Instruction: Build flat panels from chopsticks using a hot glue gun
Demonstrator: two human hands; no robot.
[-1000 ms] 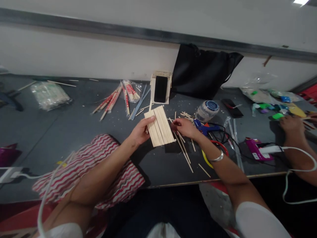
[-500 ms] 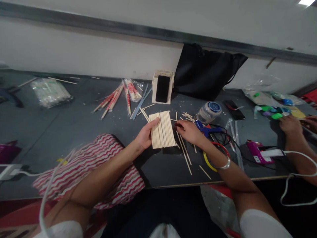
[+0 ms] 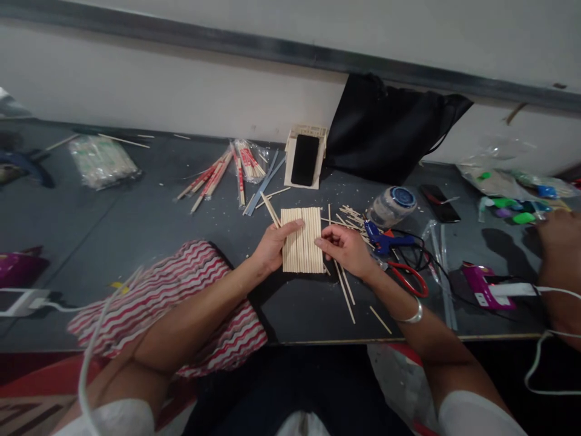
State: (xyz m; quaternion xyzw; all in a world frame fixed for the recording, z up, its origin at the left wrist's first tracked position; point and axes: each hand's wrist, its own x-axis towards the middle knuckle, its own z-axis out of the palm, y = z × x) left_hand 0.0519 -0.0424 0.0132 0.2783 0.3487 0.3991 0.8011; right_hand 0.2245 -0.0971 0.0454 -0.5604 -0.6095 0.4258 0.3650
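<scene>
A flat panel of wooden sticks (image 3: pixel 308 251), laid side by side, is held up over the table in front of me. My left hand (image 3: pixel 273 245) grips its left side, the thumb lying across the front and the fingers out of sight behind. On the right edge, my right hand (image 3: pixel 344 247) pinches the outer sticks between thumb and curled fingers. Behind my left thumb a loose pair of sticks (image 3: pixel 269 209) slants up to the left. More loose sticks (image 3: pixel 344 284) lie under and beyond my right hand, near a blue glue gun (image 3: pixel 384 238).
A phone (image 3: pixel 305 160) leans on a small stick-built stand. Wrapped chopsticks (image 3: pixel 211 178), a clear jar (image 3: pixel 394 206), red-handled scissors (image 3: pixel 411 280) and a magenta box (image 3: pixel 488 287) lie around. Striped cloth (image 3: pixel 181 303) covers the front left. A co-worker's arm (image 3: pixel 560 266) rests at right.
My right hand has come onto the panel's right edge from just beside it. The narrow gap in the panel looks closed. My view has shifted slightly, and the co-worker's hand has moved.
</scene>
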